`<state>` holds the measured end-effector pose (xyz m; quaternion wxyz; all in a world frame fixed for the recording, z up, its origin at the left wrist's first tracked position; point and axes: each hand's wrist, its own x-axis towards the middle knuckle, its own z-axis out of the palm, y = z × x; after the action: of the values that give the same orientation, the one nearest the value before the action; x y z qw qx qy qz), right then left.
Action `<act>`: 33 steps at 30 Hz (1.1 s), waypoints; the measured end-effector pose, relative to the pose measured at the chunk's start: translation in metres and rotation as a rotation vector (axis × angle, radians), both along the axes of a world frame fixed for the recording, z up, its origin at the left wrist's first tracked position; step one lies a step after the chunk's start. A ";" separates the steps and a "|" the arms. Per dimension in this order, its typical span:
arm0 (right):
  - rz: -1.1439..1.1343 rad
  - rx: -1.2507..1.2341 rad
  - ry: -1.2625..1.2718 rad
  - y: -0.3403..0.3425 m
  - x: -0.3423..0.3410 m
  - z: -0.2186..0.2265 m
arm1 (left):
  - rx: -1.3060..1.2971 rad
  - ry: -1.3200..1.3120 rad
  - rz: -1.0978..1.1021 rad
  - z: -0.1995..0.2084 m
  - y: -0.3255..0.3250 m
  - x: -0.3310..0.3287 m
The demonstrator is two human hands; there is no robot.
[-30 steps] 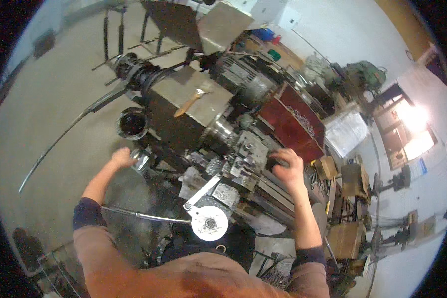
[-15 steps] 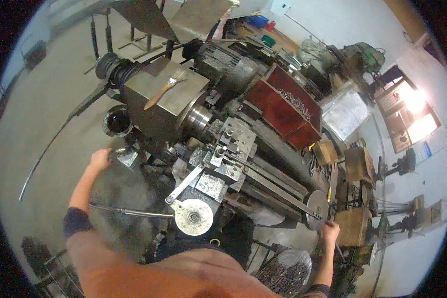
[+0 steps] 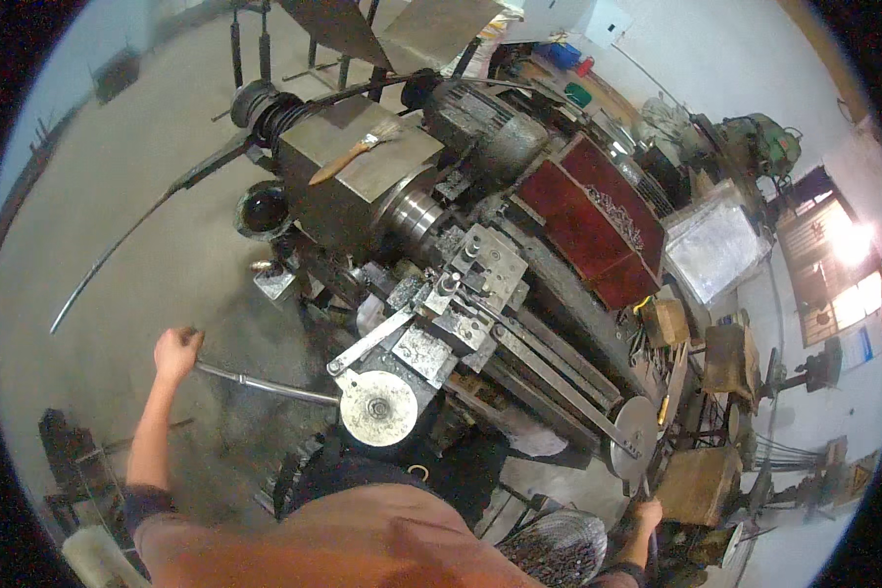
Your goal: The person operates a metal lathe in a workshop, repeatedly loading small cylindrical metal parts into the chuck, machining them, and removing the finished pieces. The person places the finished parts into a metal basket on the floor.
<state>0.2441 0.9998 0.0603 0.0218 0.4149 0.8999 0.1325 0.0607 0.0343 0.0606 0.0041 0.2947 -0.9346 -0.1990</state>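
Note:
My left hand (image 3: 178, 354) is out at the left, fingers curled. It is beside the outer end of a long metal lever (image 3: 265, 384); whether it touches the lever or pinches something small is hard to tell. That lever runs to a round pale metal disc (image 3: 378, 409) on the greasy lathe-like machine. At the lower right my right hand (image 3: 647, 513) is closed around a rod-like handle below a round grey wheel (image 3: 634, 438). Between my hands are the tool slide (image 3: 461, 328) and the shiny spindle (image 3: 416, 218).
A brush (image 3: 343, 163) lies on the machine's boxy metal housing (image 3: 402, 157). Behind the slide, a red tray (image 3: 578, 201) holds many small metal pieces. A bin of dark pieces (image 3: 559, 554) stands near my right forearm. A long bar (image 3: 108, 263) juts out left.
My left hand has moved down and left, from near a small metal fitting to the lever's end. My right hand has moved lower, below the wheel. The whole view has shifted slightly.

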 end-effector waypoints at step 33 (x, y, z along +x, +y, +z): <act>-0.114 0.067 0.241 -0.087 0.051 -0.018 | 0.448 0.742 0.348 -0.055 -0.024 -0.022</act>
<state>0.2956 0.9123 0.0421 -0.0929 0.4789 0.8660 0.1100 0.0383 0.0104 0.0058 0.3075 0.3496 -0.7407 -0.4844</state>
